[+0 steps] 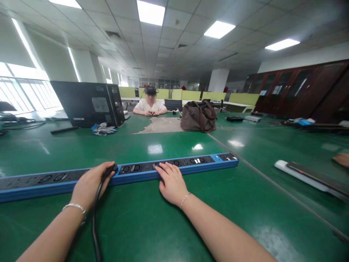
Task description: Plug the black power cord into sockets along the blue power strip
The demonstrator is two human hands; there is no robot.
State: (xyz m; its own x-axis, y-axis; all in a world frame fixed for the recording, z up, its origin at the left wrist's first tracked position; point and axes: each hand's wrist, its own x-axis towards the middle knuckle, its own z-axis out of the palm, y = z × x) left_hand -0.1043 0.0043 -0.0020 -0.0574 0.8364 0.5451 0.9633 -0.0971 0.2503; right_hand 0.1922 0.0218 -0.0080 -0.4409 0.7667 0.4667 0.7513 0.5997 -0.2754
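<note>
A long blue power strip (141, 175) with black sockets lies across the green table (152, 218). My left hand (91, 183) is closed on the plug of a thick black cable (94, 225), at the strip left of its middle. The cable hangs down toward the bottom edge of the view. Whether the plug sits in a socket cannot be made out. My right hand (172, 183) rests on the strip right of the plug, fingers spread over the sockets and holding nothing.
A black computer case (87, 103) stands at the back left, with gloves (103, 129) beside it. A brown bag (198, 116) sits at the back. A person (150, 103) sits across the table. White and dark bars (313, 178) and another person's hand (342, 159) are at right.
</note>
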